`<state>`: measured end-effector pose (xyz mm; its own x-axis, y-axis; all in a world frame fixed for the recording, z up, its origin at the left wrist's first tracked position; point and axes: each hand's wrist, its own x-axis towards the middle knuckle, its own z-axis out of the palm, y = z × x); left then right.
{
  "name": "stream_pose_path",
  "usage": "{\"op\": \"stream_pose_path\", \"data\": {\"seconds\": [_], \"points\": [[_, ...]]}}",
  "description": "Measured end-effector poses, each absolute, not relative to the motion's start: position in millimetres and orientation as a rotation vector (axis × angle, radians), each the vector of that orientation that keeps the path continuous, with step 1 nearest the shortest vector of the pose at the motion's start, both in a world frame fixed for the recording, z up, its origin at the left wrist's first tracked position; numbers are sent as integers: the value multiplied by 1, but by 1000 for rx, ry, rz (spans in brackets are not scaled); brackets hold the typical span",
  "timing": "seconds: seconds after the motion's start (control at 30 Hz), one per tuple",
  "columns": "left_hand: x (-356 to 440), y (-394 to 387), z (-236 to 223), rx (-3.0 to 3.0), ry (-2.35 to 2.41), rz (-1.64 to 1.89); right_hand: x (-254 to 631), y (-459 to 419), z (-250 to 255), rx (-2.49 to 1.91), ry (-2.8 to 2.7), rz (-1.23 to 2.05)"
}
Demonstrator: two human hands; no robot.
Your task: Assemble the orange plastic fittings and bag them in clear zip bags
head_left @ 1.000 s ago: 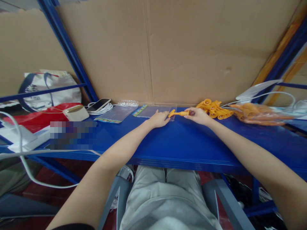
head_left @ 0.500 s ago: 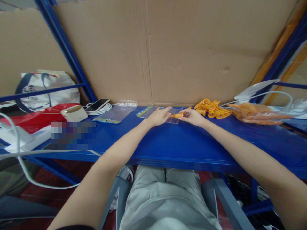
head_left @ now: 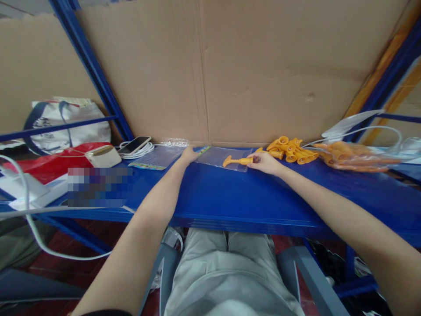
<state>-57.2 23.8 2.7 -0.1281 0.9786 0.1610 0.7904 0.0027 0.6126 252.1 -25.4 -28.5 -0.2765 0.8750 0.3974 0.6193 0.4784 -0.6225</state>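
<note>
My right hand (head_left: 264,162) is closed on the ribbed end of an orange plastic T-handled piece (head_left: 235,161). Its crossbar points left, over a clear plastic bag (head_left: 214,156) that lies flat on the blue table. At the bag's left end, my left hand (head_left: 189,155) has its fingers at the colourful printed strip (head_left: 204,150) and appears to pinch it; the fingertips are partly hidden. Just beyond my right hand lies a pile of orange plastic pieces (head_left: 291,150) with flared, cup-like ends.
Another stack of clear bags (head_left: 158,157) lies to the left, near a phone (head_left: 135,144) on a coiled white cable. A plastic-wrapped bundle of orange pieces (head_left: 353,157) is at right. Cardboard (head_left: 263,74) stands behind the blue table (head_left: 230,193). A white bag (head_left: 75,125) sits far left.
My left hand has moved left, away from the orange piece to the bag's printed end. The orange piece's crossbar now shows, still held by my right hand.
</note>
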Motion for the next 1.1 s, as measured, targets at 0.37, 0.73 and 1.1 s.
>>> {"op": "stream_pose_path", "data": {"seconds": [0.37,0.73,1.1], "points": [[-38,21,5,1580,1536,837,254,-30,-20,-1243,-1989,490],[-32,17,4,1448,1261,762,245,-29,-26,-1156,-1895,769],[-23,15,2,1557,1282,792,239,-39,-21,-1097,-1928,979]]}}
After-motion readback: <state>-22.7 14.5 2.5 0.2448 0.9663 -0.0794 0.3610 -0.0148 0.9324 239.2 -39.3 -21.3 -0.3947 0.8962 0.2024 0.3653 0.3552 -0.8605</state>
